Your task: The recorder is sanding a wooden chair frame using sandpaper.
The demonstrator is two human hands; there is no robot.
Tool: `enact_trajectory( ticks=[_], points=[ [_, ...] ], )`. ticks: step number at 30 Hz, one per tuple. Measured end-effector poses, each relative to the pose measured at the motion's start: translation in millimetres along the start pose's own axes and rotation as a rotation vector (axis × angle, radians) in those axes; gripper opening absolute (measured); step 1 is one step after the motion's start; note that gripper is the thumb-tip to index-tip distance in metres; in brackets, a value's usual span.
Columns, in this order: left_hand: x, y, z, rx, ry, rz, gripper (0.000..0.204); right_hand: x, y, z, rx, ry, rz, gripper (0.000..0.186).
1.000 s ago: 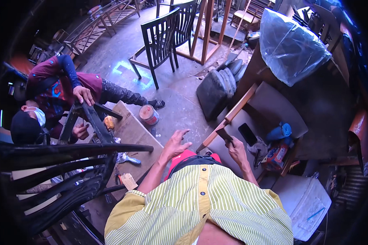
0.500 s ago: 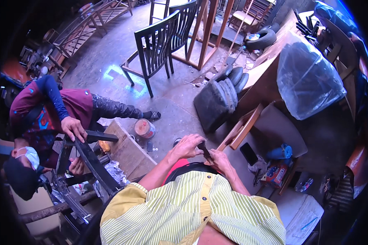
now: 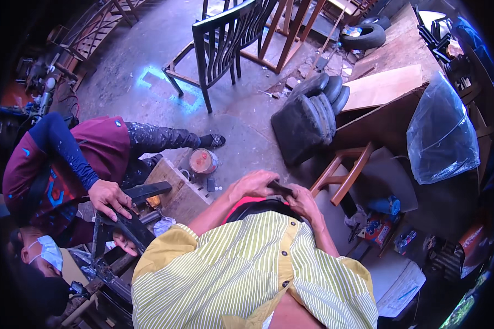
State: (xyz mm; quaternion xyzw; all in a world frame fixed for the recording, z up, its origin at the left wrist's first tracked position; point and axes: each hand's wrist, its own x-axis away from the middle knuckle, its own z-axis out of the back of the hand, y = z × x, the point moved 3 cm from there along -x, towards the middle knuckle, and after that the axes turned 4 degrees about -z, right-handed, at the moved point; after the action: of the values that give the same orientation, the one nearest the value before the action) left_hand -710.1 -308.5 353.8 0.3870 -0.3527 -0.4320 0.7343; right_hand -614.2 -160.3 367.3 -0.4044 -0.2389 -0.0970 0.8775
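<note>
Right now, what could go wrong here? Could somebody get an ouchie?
Maybe. The dark strip between the left hand and right hand could slip and scrape fingers. The can on the floor is close to the co-worker's foot, so a kick might tip it. The black frame under the co-worker's hand might shift and pinch.

- Dark piece: a short, narrow, near-black strip with a plain visible surface; its material could not be told.
- State: it was held off any support, in one visible length; both ends were partly hidden by fingers.
- Pose: it lay aslant, its left end slightly farther, its right end nearer.
- Place: it spanned the gap between the left hand and the right hand, in front of the wearer's waist.
</note>
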Motion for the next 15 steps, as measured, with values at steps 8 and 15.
enact_trajectory(
  ticks=[8,15],
  points=[
    [4,-43,42,-0.07,0.167,0.257,0.03,-24,12,25,-0.04,0.173,-0.093,0.036],
    [41,-120,72,-0.001,0.433,0.503,0.046,-72,37,51,-0.263,0.116,-0.233,0.032]
  ],
)
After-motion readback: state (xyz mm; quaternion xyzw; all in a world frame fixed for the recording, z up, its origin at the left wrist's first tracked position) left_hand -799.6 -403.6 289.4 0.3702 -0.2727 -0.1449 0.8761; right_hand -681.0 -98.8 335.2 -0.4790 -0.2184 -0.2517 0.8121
